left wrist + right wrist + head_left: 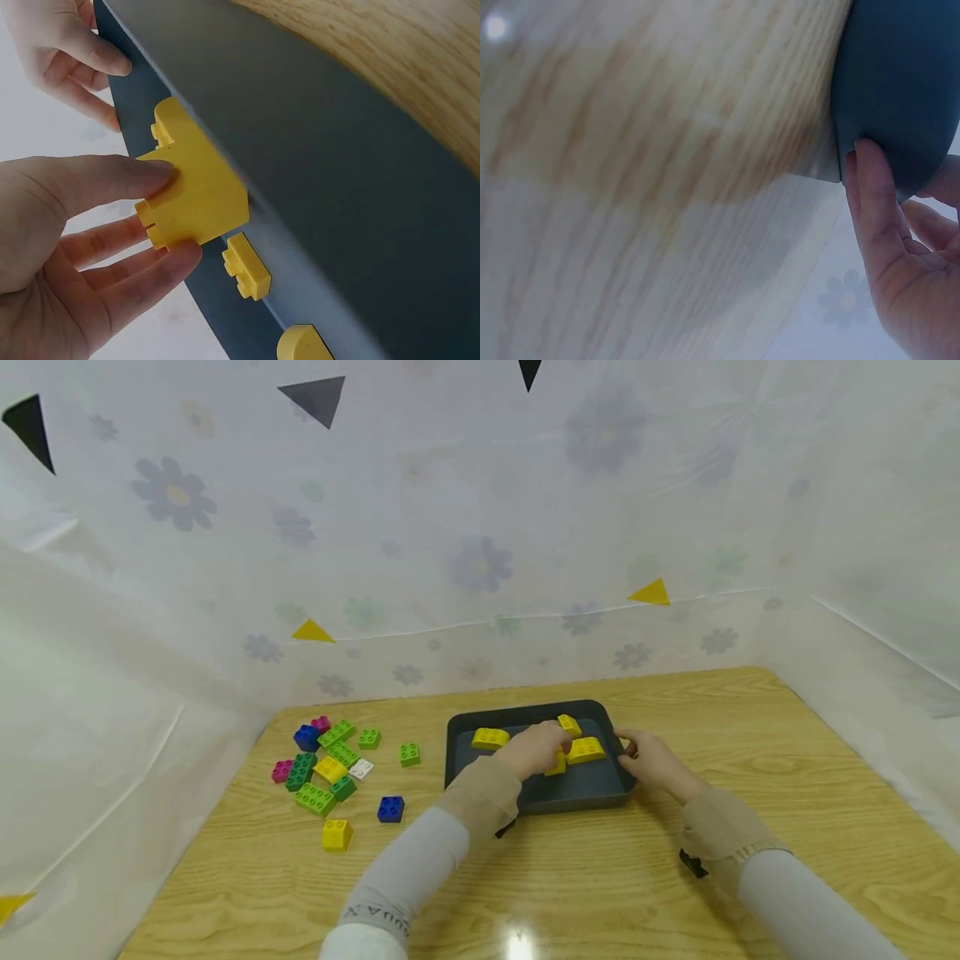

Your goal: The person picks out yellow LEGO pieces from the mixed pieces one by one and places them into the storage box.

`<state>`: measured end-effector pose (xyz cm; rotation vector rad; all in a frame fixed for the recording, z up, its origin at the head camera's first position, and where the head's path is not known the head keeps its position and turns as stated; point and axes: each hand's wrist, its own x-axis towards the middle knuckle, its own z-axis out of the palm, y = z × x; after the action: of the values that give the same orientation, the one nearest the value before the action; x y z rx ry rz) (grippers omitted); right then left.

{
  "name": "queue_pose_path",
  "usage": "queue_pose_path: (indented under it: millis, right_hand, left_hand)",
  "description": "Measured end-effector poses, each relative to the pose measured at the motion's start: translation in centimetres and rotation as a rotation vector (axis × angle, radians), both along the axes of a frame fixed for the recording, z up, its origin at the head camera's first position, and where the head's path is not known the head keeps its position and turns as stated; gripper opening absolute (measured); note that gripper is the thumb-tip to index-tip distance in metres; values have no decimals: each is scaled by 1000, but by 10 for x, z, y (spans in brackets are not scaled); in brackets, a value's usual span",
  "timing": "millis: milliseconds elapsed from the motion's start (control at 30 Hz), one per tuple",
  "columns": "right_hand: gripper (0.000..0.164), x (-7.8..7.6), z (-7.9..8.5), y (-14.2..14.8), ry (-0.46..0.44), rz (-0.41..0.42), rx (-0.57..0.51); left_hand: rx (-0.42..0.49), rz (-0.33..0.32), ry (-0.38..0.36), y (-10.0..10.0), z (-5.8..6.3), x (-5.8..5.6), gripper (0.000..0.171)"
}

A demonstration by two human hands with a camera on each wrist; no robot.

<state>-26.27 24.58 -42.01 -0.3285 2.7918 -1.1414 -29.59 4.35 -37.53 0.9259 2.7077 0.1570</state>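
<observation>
My left hand [534, 750] reaches over the dark tray [577, 803] and pinches a yellow building brick [202, 191] between thumb and fingers. In the head view that hand partly covers the brick. Inside the tray lie other yellow bricks: a rounded one [491, 739] on the left, another [586, 750] right of the hand, and a smaller one [570, 725] towards the back. At the tray's right side, my right hand [657, 765] grips the rim, with fingertips against the outer wall in the right wrist view.
Left of the tray, a loose group of bricks lies on the wooden table [600, 885], including a dark green brick [301, 772] and a white one [361, 768]. A blue brick [391, 809] and a yellow brick [337, 835] lie nearer the front. A flowered sheet [480, 527] hangs behind.
</observation>
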Motion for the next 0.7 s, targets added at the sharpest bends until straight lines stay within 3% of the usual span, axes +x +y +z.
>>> queue_pose_path:
  millis: [700]
  right_hand:
    - [51, -1, 0, 0, 14, -6, 7]
  left_hand:
    - [-58, -8, -11, 8, -4, -1, 30]
